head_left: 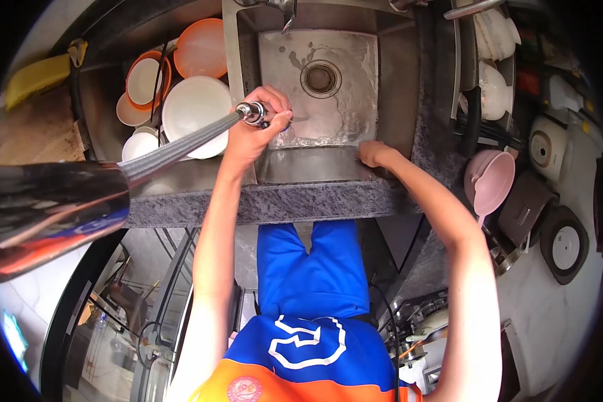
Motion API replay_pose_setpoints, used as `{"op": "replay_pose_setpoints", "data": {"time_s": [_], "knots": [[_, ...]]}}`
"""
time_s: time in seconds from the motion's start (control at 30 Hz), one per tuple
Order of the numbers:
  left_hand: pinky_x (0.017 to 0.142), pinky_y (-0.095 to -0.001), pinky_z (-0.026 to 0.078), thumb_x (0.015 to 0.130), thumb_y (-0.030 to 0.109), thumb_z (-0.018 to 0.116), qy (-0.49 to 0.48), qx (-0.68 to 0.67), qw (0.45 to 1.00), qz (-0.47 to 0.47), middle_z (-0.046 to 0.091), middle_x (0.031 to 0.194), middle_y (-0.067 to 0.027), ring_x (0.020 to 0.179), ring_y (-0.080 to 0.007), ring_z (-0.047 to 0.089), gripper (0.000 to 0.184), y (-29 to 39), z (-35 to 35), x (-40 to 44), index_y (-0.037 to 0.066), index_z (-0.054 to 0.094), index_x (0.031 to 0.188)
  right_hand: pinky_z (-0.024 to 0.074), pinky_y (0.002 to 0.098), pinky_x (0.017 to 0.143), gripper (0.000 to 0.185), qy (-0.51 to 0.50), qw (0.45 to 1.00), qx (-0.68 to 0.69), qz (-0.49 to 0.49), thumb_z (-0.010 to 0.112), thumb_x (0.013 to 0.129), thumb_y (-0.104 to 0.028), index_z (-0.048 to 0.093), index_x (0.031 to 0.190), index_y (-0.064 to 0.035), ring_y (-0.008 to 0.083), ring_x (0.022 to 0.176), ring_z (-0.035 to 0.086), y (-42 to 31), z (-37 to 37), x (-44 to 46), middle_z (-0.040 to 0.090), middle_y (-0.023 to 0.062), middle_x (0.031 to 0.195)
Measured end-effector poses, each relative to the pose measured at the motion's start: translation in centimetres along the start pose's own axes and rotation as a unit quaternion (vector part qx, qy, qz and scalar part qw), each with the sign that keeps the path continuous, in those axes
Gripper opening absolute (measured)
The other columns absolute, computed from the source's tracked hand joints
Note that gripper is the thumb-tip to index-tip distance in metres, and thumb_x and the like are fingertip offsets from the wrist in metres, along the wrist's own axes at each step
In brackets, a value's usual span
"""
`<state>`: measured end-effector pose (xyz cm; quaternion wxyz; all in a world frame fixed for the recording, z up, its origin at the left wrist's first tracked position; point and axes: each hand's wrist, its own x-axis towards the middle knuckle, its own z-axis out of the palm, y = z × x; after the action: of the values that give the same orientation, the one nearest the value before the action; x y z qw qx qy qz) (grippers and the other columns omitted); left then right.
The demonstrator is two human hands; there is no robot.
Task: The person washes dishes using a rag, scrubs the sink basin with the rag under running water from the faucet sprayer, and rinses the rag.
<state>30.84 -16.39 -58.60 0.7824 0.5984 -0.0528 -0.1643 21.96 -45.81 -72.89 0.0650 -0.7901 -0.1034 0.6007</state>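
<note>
My left hand point(256, 128) is wrapped round a pull-out faucet sprayer point(252, 112) above the left side of the sink basin point(352, 57). A grey braided hose point(187, 143) runs from the sprayer toward the left edge of the view. Low in the basin, at its near right corner, is my right hand point(375, 153), fingers curled against the near wall; whatever they hold, if anything, is hidden. Water wets the basin floor around the round drain point(320, 79).
In the left basin sit a white plate point(195, 115), an orange-rimmed bowl point(202, 48) and several other dishes. A chrome tap point(285, 12) stands at the back. White bowls point(494, 90) fill a rack at right, near a pink strainer-like pan point(492, 181). A stone counter edge point(301, 203) runs in front.
</note>
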Motion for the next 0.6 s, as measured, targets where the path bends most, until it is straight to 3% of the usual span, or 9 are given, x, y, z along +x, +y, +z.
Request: {"op": "replay_pose_setpoints", "data": {"time_s": [0.1,0.17,0.2,0.27,0.3,0.43,0.5,0.6], "knots": [[0.065,-0.0206,0.043,0.078,-0.007,0.063,0.056,0.016,0.998,0.024,0.056,0.084,-0.0052,0.074,-0.0075,0.052,0.013,-0.2,0.3,0.0,0.002,0.053,0.081,0.0490,0.0543,0.077,0.023,-0.040,0.996,-0.066,-0.036,0.052,0.082,-0.013,0.069,0.093,-0.0023,0.0372,0.104,0.060,0.5,-0.7,-1.2,0.063,0.0200,0.109],[0.065,-0.0209,0.043,0.079,-0.007,0.063,0.080,0.024,0.996,0.044,0.056,0.084,-0.0055,0.074,-0.0079,0.052,0.013,-0.2,0.1,0.3,0.001,0.053,0.081,0.0444,0.0538,0.089,0.027,-0.083,0.985,-0.140,-0.055,0.059,0.080,-0.017,0.068,0.103,-0.0055,0.0328,0.115,0.055,-0.6,-2.8,-5.3,0.062,0.0160,0.116],[0.065,-0.0213,0.043,0.079,-0.007,0.063,0.103,0.034,0.992,0.062,0.056,0.084,-0.0058,0.073,-0.0082,0.052,0.013,-0.2,0.1,0.4,0.001,0.053,0.081,0.0444,0.0538,0.089,0.027,-0.085,0.985,-0.142,-0.051,0.059,0.080,-0.017,0.068,0.103,-0.0055,0.0328,0.115,0.055,-1.2,-3.0,-7.2,0.062,0.0160,0.116],[0.066,-0.0218,0.043,0.079,-0.007,0.063,0.111,0.053,0.989,0.086,0.056,0.084,-0.0065,0.074,-0.0092,0.051,0.013,-0.3,-0.1,0.6,0.001,0.053,0.081,0.0296,0.0472,0.107,0.034,-0.036,0.900,-0.425,-0.090,0.047,0.089,-0.021,0.062,0.116,-0.0064,0.0311,0.126,0.045,-2.5,-3.6,-10.3,0.056,0.0147,0.127],[0.066,-0.0218,0.043,0.079,-0.007,0.062,0.114,0.050,0.989,0.081,0.056,0.084,-0.0065,0.074,-0.0095,0.051,0.013,-0.2,-0.1,0.5,0.001,0.053,0.080,0.0191,0.0522,0.110,0.039,-0.093,0.891,-0.439,-0.063,0.048,0.090,-0.023,0.057,0.124,-0.0083,0.0314,0.134,0.033,-3.4,-4.6,-10.8,0.051,0.0106,0.134],[0.065,-0.0216,0.042,0.079,-0.007,0.063,0.102,0.040,0.993,0.052,0.055,0.083,-0.0061,0.073,-0.0093,0.051,0.013,0.0,0.1,-0.2,0.001,0.052,0.080,0.0198,0.0541,0.109,0.041,-0.099,0.870,-0.481,-0.040,0.048,0.090,-0.024,0.054,0.128,-0.0092,0.0308,0.134,0.032,-2.1,-3.3,-6.9,0.047,0.0103,0.137],[0.065,-0.0213,0.041,0.079,-0.007,0.062,0.088,0.039,0.995,0.034,0.054,0.083,-0.0057,0.073,-0.0088,0.050,0.013,-0.1,0.1,-0.4,0.001,0.052,0.080,0.0185,0.0545,0.110,0.042,-0.002,0.829,-0.560,0.015,0.049,0.090,-0.025,0.053,0.129,-0.0098,0.0305,0.134,0.031,-1.0,-2.4,-3.9,0.044,0.0092,0.140],[0.065,-0.0212,0.041,0.079,-0.007,0.062,0.083,0.026,0.995,0.051,0.054,0.083,-0.0058,0.073,-0.0089,0.049,0.014,-0.1,-0.3,-0.7,0.001,0.052,0.080,0.0178,0.0537,0.110,0.043,0.046,0.861,-0.504,0.060,0.049,0.090,-0.024,0.053,0.130,-0.0086,0.0304,0.134,0.031,-0.9,-5.7,-3.6,0.042,0.0091,0.142]]}}
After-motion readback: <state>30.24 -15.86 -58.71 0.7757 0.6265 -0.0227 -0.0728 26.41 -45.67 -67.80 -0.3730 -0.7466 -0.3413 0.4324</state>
